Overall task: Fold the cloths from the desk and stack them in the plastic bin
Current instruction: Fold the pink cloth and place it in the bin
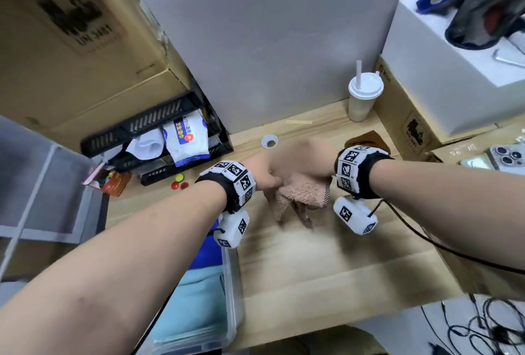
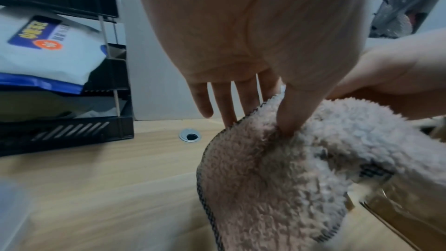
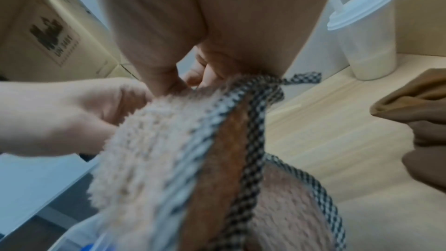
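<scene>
Held above the wooden counter, in front of the white lidded cup: a fluffy pink cloth with a checked border, bunched and hanging down from both grips. Left hand pinching the cloth's upper edge, thumb pressed into the pile, other fingers extended behind it. Right hand clamped on the adjoining edge, fingers curled round the checked trim. Left of the cloth and lower, beside the counter's edge: plastic bin holding light blue and dark blue cloths. Right of the cup, behind the right wrist: a brown cloth lying on the counter.
</scene>
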Demonstrator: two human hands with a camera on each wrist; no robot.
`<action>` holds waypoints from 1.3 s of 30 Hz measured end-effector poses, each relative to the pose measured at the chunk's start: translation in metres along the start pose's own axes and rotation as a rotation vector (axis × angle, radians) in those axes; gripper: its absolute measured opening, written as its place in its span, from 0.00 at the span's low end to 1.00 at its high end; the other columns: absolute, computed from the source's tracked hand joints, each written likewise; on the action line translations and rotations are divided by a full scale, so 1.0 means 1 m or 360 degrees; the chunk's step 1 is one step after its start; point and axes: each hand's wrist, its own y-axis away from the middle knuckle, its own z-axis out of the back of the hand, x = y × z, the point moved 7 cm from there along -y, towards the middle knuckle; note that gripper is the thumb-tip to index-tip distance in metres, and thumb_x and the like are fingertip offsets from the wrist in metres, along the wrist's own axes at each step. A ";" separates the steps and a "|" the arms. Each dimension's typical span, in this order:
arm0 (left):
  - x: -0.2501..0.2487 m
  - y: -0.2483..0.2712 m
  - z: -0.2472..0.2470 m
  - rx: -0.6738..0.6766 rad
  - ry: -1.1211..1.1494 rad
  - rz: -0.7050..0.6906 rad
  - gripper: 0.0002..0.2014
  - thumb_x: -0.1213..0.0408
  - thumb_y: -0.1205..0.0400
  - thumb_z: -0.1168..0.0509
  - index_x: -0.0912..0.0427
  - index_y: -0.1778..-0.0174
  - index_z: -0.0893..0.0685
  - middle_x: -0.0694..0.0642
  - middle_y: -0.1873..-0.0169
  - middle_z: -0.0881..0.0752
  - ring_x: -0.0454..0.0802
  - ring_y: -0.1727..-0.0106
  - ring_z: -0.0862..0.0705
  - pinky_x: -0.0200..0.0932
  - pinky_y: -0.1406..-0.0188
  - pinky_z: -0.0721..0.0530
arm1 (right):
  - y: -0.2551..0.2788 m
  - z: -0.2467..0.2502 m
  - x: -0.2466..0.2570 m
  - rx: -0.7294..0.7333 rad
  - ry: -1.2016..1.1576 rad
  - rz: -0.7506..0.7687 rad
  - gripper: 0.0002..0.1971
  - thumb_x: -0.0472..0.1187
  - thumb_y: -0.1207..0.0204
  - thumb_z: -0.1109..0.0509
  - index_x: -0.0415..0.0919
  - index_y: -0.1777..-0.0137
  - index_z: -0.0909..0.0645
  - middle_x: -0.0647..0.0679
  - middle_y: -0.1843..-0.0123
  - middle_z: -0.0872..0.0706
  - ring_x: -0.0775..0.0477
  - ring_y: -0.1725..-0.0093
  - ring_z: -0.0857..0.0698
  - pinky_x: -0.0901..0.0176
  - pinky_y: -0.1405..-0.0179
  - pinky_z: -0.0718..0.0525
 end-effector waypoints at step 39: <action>-0.005 0.067 0.106 -0.0435 0.0810 0.0495 0.15 0.63 0.18 0.36 0.71 0.65 0.15 0.64 0.80 0.16 0.57 0.80 0.16 0.52 0.73 0.11 | -0.003 -0.001 0.120 -0.0118 0.0064 0.0033 0.17 0.46 0.21 0.32 0.42 0.71 0.22 0.41 0.75 0.16 0.46 0.81 0.23 0.63 0.81 0.28</action>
